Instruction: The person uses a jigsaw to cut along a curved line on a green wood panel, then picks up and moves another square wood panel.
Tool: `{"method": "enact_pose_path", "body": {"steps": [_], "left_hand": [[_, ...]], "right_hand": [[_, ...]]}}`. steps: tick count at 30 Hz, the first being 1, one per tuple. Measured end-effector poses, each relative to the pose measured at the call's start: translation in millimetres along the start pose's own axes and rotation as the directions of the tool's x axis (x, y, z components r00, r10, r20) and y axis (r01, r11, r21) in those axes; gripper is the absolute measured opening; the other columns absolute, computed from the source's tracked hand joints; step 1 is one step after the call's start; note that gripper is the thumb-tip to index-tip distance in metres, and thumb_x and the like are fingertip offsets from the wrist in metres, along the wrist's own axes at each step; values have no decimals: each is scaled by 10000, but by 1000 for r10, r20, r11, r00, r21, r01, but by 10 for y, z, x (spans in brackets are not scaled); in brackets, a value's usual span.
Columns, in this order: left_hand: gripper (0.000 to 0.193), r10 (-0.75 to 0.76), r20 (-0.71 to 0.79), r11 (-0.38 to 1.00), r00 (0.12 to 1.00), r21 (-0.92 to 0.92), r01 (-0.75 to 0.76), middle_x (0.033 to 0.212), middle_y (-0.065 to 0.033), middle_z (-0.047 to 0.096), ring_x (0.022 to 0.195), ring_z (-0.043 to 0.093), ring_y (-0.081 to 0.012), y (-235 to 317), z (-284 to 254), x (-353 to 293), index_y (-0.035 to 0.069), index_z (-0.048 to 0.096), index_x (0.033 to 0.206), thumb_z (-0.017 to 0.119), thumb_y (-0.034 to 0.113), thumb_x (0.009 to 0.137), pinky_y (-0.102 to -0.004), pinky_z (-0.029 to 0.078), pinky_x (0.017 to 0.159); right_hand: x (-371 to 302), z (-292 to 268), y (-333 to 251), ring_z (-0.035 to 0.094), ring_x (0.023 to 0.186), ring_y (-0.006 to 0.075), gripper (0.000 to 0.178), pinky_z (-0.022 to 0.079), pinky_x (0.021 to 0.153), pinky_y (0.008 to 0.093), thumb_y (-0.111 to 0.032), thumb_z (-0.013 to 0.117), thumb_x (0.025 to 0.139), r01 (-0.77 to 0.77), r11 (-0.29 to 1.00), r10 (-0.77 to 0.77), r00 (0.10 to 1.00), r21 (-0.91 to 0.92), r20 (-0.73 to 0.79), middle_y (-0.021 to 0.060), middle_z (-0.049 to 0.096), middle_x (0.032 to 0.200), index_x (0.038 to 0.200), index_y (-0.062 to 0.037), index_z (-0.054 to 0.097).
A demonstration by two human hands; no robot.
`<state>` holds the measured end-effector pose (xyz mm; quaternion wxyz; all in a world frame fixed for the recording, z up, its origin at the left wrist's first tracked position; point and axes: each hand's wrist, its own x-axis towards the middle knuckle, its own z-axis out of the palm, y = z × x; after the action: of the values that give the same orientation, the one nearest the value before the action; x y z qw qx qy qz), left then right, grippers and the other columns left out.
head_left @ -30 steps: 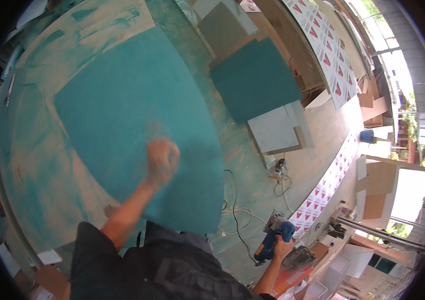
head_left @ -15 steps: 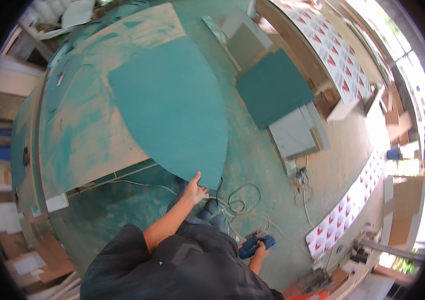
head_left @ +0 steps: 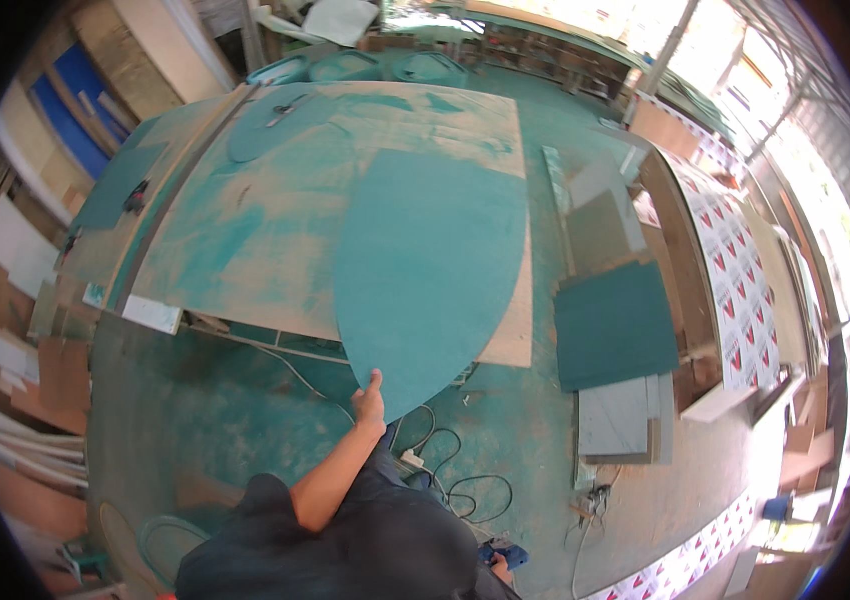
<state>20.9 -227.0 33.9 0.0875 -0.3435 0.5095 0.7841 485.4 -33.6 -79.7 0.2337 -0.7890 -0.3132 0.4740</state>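
Note:
A flat teal board with two curved sides lies over the right part of the worktable. Its narrow end sticks out past the table's near edge. My left hand grips that end, thumb on top and the other fingers mostly hidden beneath. Low by my right side, my right hand is closed around a blue power tool; my body and the picture's lower rim partly hide both. The tool's exact kind is not clear.
Cables lie looped on the floor near my feet. To the right stand a dark green panel, a grey-white panel and a bench with a patterned sheet. Boards lean along the left.
My view has tilted up and turned. The teal board has moved left over the table, so the table's near right corner now shows beside it. Both hands keep their holds.

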Motion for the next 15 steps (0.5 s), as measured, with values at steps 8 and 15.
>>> {"method": "enact_pose_path", "body": {"steps": [8, 15], "left_hand": [[405, 311, -66, 947, 948, 102, -304, 1213, -134, 684, 1051, 640, -226, 144, -164, 22, -52, 647, 1241, 649, 294, 1031, -381, 499, 913], [409, 262, -178, 964, 949, 104, -247, 760, 49, 455, 706, 388, -99, 272, -995, 12, 27, 577, 824, 583, 352, 1072, -327, 357, 625]], "right_hand": [[218, 429, -336, 555, 462, 220, 142, 415, 472, 379, -3, 735, 704, 195, 945, -171, 979, -261, 110, 103, 586, 589, 718, 40, 600], [-89, 681, -675, 574, 470, 215, 148, 422, 492, 367, -4, 759, 683, 282, 897, -232, 956, -341, 181, 83, 607, 593, 715, 22, 617]]}}
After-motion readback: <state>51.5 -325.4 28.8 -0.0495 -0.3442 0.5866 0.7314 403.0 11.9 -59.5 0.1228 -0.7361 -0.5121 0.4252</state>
